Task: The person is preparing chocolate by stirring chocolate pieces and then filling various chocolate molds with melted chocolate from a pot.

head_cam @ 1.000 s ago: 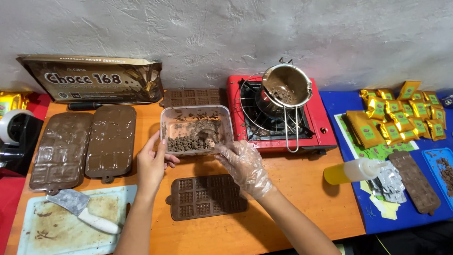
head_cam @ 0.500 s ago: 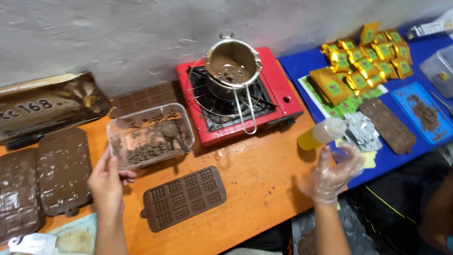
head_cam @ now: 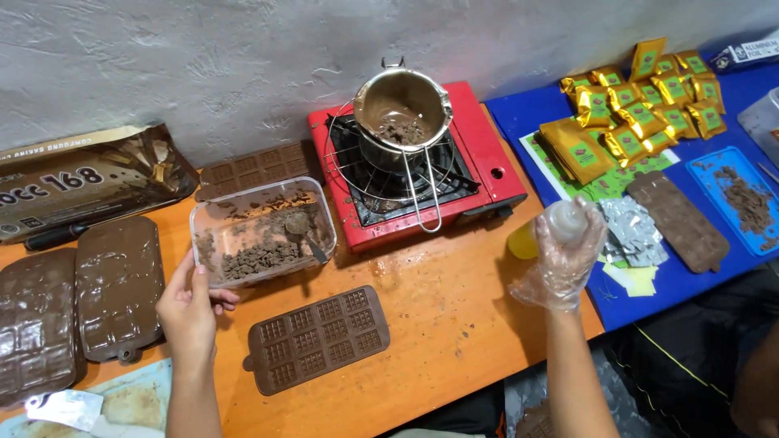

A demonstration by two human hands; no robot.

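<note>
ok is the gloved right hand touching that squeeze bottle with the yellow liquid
Touching. The head view shows the right hand in a clear glove wrapped over the squeeze bottle, fingers closed around its top.

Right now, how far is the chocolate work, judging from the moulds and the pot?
Looks done: two brown moulds at the left are coated with chocolate.

In hand: the bare left hand holds the clear plastic tub of chocolate pieces; the gloved right hand grips a yellow squeeze bottle.

Left: the brown silicone bar mould looks empty, and the steel pot on the red stove holds unmelted lumps.
</note>
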